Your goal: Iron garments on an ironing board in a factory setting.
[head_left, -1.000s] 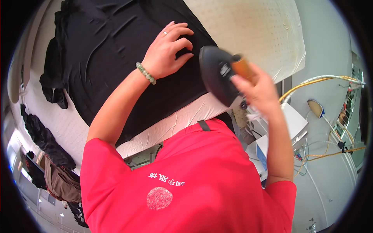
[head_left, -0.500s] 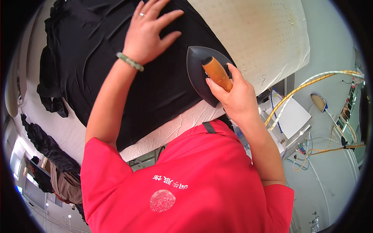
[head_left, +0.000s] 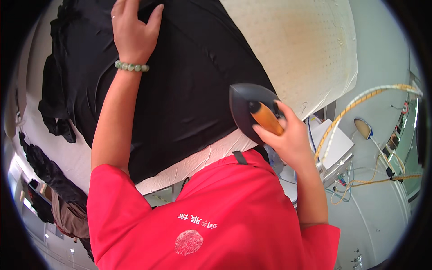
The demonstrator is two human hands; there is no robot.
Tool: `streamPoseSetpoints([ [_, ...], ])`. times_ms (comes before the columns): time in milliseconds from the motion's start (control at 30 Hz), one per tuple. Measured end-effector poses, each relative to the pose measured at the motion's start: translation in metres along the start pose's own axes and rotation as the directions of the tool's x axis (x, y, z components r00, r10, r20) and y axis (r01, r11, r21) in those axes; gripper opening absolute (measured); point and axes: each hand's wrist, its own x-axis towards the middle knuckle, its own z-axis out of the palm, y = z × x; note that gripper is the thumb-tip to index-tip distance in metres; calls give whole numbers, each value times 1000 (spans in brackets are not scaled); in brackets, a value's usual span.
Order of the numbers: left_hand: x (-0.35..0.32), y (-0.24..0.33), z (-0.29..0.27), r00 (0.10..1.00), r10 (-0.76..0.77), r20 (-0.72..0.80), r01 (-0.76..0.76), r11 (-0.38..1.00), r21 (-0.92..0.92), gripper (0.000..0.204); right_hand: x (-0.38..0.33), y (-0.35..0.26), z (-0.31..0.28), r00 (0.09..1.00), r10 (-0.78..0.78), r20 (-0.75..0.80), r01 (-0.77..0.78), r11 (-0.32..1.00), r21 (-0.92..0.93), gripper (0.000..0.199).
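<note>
Spreading your L hand (head_left: 136,38) on black cloth (head_left: 189,81), some fingertips cropped?
Yep. Your R hand (head_left: 290,138) is gripping the iron (head_left: 245,101) at cloth's lower-R corner, hiding its heel; nose & long axis are pointing up-L.

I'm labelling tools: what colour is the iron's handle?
Orange handle, black tip; best seen in the head view.

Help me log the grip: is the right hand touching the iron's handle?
Touching. The head view shows the right hand gripping the orange-brown handle of the iron, its thumb against one side.
</note>
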Motion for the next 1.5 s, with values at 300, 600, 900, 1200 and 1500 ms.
streamPoseSetpoints([
  [300,1,8,2,985,-132,-111,158,950,270,24,34,-67,17,999,-46,-9,42,974,-222,74],
  [600,-4,8,0,994,36,-104,-28,997,73,16,41,-62,20,993,-97,-67,76,962,-263,74],
  [900,-5,75,15,699,479,531,-194,842,-504,14,-5,-15,27,1000,-16,9,17,995,-95,81],
  [1200,-2,80,16,621,512,594,-252,848,-467,27,-10,-14,51,999,-47,17,47,999,6,87],
  [1500,-6,86,17,585,523,620,-267,846,-462,41,-11,-20,57,994,-61,89,55,996,68,92],
])
